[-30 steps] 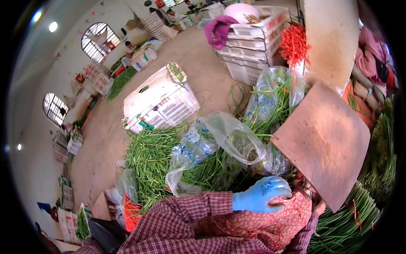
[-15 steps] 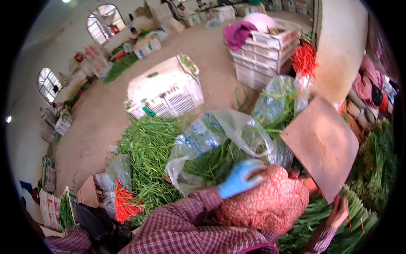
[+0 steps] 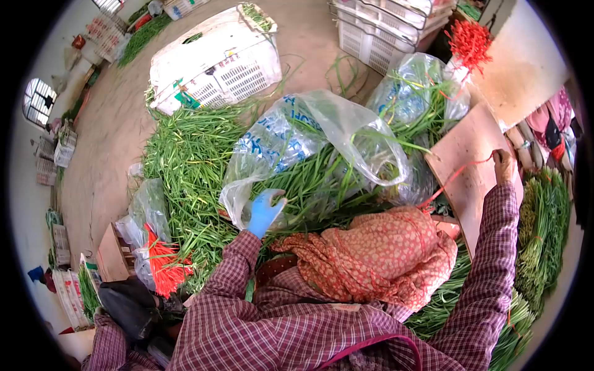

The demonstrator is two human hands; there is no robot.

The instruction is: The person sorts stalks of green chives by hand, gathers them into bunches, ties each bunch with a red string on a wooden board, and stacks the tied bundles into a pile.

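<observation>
My left hand (image 3: 265, 210) wears a blue glove and hovers at the near rim of a clear plastic bag (image 3: 278, 142) with blue print. Its fingers are curved, with the thumb apart, and nothing shows in them. Long green leafy stalks (image 3: 309, 179) lie in the bag's mouth. My right hand (image 3: 504, 166), bare, is at the upper right edge of a brown board (image 3: 461, 161). It pinches the end of a red strap (image 3: 455, 176), which stretches down to a red patterned cloth (image 3: 383, 247) over my lap.
A loose green heap (image 3: 192, 161) spreads to the left, with red ties (image 3: 166, 266) beside it. Tied green bundles (image 3: 544, 229) stand at the right. A white crate (image 3: 216, 68) and stacked crates (image 3: 377, 37) are farther off. More red ties (image 3: 468, 46) hang by the pillar.
My left hand has moved left from above the cloth to the bag. My right hand has risen along the board, drawing out the red strap. The view has tilted down.
</observation>
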